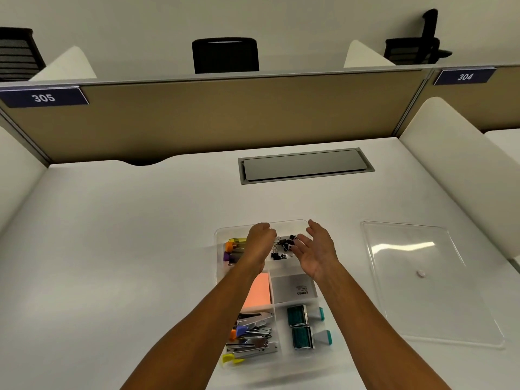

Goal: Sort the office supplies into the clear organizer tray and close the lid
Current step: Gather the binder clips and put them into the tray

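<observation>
The clear organizer tray (218,235) lies on the white desk in front of me. Both hands hover over its far compartment, where several black binder clips (284,247) lie or fall. My left hand (260,239) has its fingers curled inward; whether it holds clips is hidden. My right hand (316,250) is open, palm turned left, fingers straight beside the clips. Other compartments hold coloured markers (233,247), an orange sticky-note pad (259,291), a grey card box (294,287), staplers (251,333) and two teal stamps (305,327). The clear lid (422,280) lies flat to the right.
A grey cable hatch (305,166) is set into the desk behind the tray. White side dividers (461,175) and a tan back partition (213,119) bound the desk. Black chairs (225,54) stand beyond the partition.
</observation>
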